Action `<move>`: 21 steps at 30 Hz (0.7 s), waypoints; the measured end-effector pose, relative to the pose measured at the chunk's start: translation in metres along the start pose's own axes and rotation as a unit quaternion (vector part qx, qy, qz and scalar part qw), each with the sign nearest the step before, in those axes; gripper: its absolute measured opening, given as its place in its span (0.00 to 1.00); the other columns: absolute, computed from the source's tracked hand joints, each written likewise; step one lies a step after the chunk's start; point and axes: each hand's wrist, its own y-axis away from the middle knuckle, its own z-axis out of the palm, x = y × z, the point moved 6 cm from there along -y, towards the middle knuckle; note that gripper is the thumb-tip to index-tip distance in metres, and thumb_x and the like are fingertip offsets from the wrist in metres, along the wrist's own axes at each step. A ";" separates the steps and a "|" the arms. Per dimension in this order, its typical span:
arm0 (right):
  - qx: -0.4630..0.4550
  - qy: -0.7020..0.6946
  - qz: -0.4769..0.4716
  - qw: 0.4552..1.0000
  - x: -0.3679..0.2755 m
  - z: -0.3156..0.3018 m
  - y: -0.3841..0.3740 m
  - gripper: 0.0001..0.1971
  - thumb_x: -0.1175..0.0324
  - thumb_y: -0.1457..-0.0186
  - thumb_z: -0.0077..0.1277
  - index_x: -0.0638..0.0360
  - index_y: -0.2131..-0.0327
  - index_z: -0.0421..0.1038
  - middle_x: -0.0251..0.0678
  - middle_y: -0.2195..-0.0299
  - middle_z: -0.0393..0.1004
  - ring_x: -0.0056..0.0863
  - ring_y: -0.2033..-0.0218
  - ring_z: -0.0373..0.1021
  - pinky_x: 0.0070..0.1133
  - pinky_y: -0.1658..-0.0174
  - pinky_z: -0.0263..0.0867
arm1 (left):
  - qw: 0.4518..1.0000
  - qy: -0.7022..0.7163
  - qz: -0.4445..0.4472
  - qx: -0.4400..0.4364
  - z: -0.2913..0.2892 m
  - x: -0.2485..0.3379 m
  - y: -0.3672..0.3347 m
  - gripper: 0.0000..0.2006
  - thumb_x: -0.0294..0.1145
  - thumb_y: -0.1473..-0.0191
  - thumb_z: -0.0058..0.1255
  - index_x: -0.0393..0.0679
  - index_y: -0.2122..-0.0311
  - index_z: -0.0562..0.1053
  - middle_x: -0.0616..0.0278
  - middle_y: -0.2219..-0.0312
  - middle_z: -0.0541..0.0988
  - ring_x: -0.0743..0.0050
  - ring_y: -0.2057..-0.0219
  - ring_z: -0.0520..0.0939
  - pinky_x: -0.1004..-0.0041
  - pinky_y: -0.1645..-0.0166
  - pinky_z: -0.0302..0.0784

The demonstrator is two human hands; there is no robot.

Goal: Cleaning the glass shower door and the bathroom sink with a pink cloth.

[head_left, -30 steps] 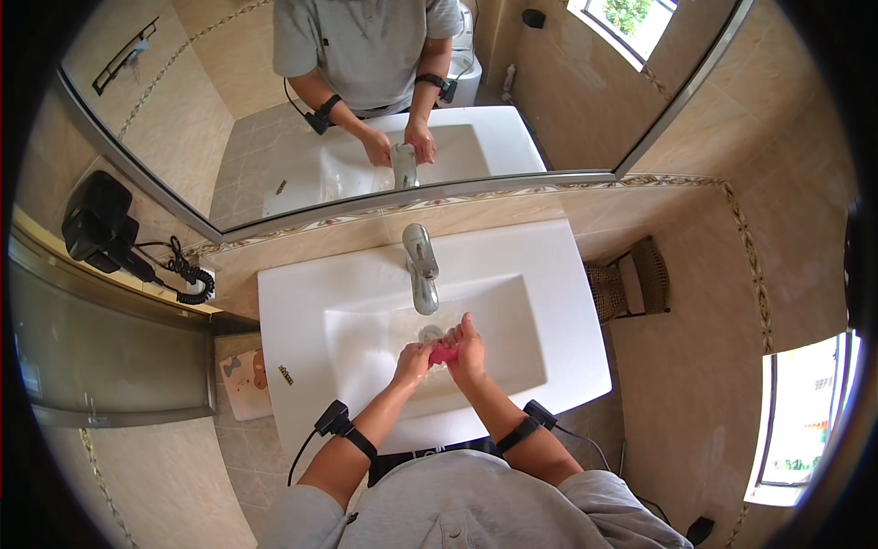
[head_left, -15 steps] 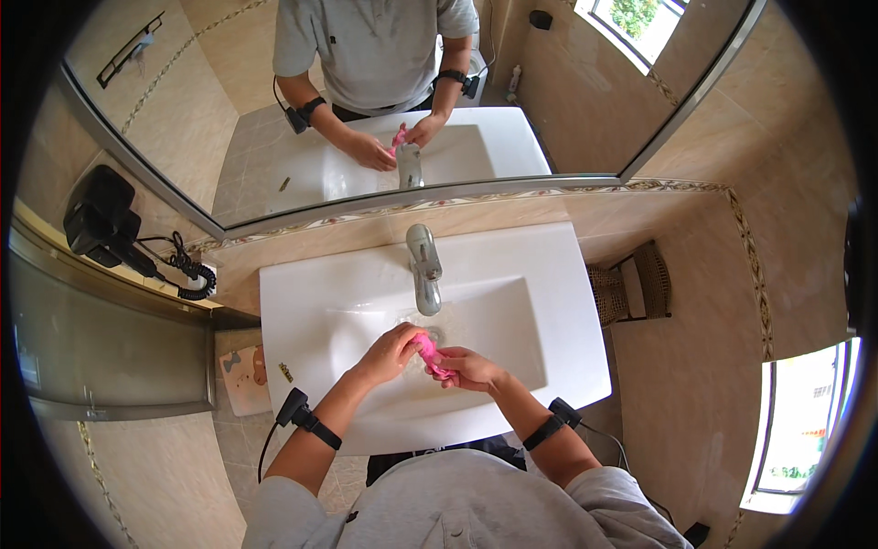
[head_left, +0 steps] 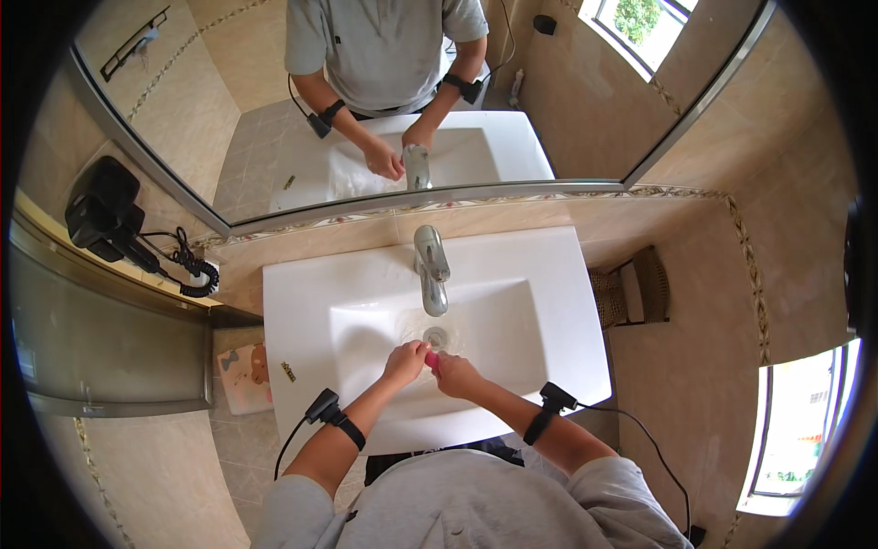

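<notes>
the person wears a light grey shirt (head_left: 416, 512) with short, loose sleeves, the left sleeve (head_left: 297, 512) and the right sleeve (head_left: 613, 494) both plain. a small dark tag (head_left: 351, 516) sits left of the buttoned middle. each forearm has a black strap: the left strap (head_left: 349, 432) carries a black, boxy module (head_left: 323, 405) with a thin dark cable (head_left: 286, 450) on its left; the right strap (head_left: 538, 426) carries a similar box (head_left: 556, 397), its cable (head_left: 657, 446) curving right, then near. something black (head_left: 380, 465) shows at the waist, past the shirt's far edge.
</notes>
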 end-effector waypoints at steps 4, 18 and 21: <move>-0.152 -0.319 0.211 0.911 0.024 -0.016 0.013 0.13 0.61 0.43 0.51 0.63 0.64 0.69 0.32 0.76 0.70 0.24 0.81 0.65 0.22 0.80 0.60 | 0.999 0.043 0.027 -0.012 -0.018 0.017 0.022 0.20 0.40 0.42 0.46 0.39 0.49 0.68 0.47 0.54 0.74 0.44 0.53 0.76 0.54 0.51 0.72; -0.468 -0.570 0.088 0.670 -0.095 -0.060 0.080 0.16 0.57 0.37 0.47 0.61 0.56 0.66 0.19 0.78 0.53 0.06 0.82 0.49 0.07 0.83 0.42 | 0.769 -0.216 0.594 0.094 -0.081 0.128 0.093 0.12 0.32 0.53 0.53 0.43 0.61 0.72 0.66 0.77 0.76 0.69 0.75 0.78 0.71 0.67 0.76; -0.430 -0.486 0.077 0.757 -0.087 -0.051 0.070 0.14 0.57 0.37 0.47 0.59 0.60 0.68 0.20 0.78 0.56 0.10 0.82 0.51 0.13 0.82 0.50 | 0.829 -0.264 0.489 0.063 -0.072 0.108 0.077 0.14 0.31 0.53 0.53 0.41 0.59 0.72 0.64 0.80 0.76 0.66 0.78 0.80 0.68 0.73 0.76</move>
